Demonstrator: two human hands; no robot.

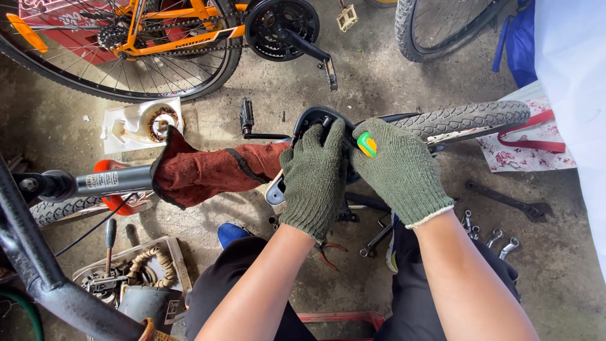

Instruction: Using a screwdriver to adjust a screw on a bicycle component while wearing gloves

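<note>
Both gloved hands gripped firmly: left hand (314, 180) clasped the rigid black bicycle saddle (310, 120), right hand (398, 169) clenched a green-yellow screwdriver handle (367, 144); saddle's nose looked sturdiest to hold.

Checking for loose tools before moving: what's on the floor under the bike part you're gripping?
Under the black bike part, pliers and a wrench lie on the concrete. Both gloved hands, left and right, cover the rest.
</note>
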